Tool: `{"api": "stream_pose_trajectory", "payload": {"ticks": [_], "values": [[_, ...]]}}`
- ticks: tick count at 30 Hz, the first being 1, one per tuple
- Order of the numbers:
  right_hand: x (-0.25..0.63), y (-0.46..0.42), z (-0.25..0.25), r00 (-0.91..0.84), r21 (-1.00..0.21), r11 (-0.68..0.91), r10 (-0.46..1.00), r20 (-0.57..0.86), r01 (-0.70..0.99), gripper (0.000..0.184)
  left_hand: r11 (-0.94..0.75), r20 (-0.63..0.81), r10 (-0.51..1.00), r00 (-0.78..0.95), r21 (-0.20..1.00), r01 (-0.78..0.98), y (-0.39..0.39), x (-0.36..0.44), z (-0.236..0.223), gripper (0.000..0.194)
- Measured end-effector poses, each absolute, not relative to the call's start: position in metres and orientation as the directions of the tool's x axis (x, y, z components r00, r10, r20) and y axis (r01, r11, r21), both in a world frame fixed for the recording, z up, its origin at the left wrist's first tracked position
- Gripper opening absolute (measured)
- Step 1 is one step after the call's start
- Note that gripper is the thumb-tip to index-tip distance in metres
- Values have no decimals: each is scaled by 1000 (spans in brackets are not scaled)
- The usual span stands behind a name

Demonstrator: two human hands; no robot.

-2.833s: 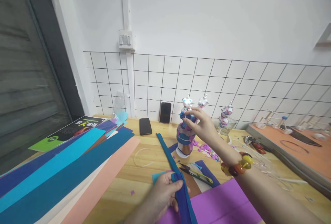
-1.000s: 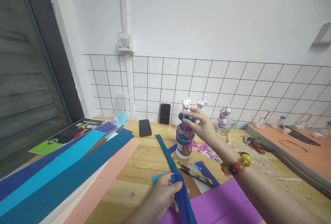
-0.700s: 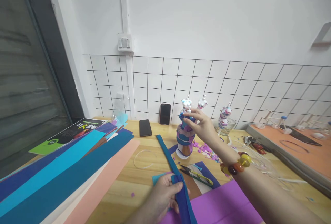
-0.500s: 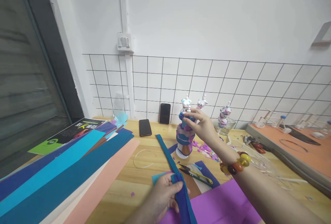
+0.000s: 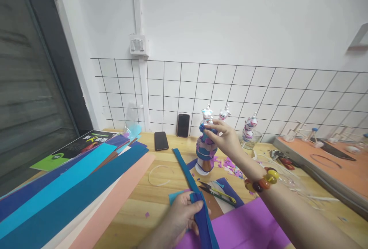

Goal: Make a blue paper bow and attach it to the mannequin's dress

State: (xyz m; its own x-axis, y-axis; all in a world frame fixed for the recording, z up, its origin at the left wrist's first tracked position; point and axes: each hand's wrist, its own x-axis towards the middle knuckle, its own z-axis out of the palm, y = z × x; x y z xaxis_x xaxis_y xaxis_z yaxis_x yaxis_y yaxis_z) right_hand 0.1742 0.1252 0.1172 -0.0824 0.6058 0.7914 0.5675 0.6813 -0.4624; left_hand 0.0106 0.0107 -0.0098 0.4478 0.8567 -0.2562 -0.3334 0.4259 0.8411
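Note:
My left hand is closed around dark blue and teal strips of paper-like sheet at the front centre. One long teal strip runs from there up across the table. My right hand, with a beaded bracelet on the wrist, reaches to a small white figure dressed in blue pleats. Thumb and fingers are bent around its right side; the exact contact is partly hidden. The figure is at the top of a cup wrapped in purple, blue and brown pieces. Thread snips with yellow-green handles lie between my hands.
Long coloured sheets cover the left side. Two phones, one lying and one propped, are at the back. Purple scraps and another figure by a glass are rightward. An orange board is far right.
Both hands keep nearly the same positions and grips. Only a very slight shift of the view shows.

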Motion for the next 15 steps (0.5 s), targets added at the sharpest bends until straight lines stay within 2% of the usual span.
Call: {"api": "stream_pose_trajectory", "payload": {"ticks": [10, 15], "values": [[174, 121, 120, -92, -484, 680, 626, 774, 551, 20, 408, -243, 872, 425, 841, -355, 9, 11, -8, 30], [170, 117, 122, -71, -502, 681, 627, 776, 533, 16, 411, -243, 867, 436, 843, -346, 8, 11, -8, 28]]}}
